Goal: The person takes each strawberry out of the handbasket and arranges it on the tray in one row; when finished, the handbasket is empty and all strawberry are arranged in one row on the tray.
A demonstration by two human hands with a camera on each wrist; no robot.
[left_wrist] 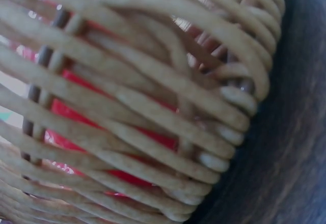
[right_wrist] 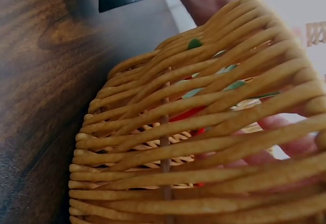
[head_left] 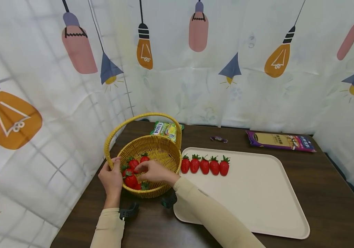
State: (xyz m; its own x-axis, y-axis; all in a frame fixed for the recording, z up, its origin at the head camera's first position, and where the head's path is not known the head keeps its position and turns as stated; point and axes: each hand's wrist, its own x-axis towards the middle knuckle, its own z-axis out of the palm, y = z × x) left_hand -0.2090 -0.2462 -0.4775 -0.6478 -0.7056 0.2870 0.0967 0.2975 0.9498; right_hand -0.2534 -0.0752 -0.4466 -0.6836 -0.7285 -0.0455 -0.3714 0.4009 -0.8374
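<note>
A yellow wicker basket (head_left: 152,193) with a tall arched handle stands at the left of the table, several red strawberries (head_left: 130,179) gathered against its left inner side. My left hand (head_left: 112,177) grips the basket at its left rim, by the foot of the handle. Inside the basket, my right hand (head_left: 155,171) has thumb and forefinger apart, fingertips right at the strawberries. In the left wrist view, red shows through the basket weave (left_wrist: 127,96). Through the wicker side (right_wrist: 204,112) in the right wrist view, part of the right fingers (right_wrist: 290,140) shows.
Right of the basket lies a cream tray (head_left: 245,193), with a row of several strawberries (head_left: 205,166) along its upper left edge. Behind are a green FOX'S packet (head_left: 166,130), a small purple-wrapped sweet (head_left: 218,139) and a long purple packet (head_left: 280,141). A patterned curtain (head_left: 177,93) hangs behind the table.
</note>
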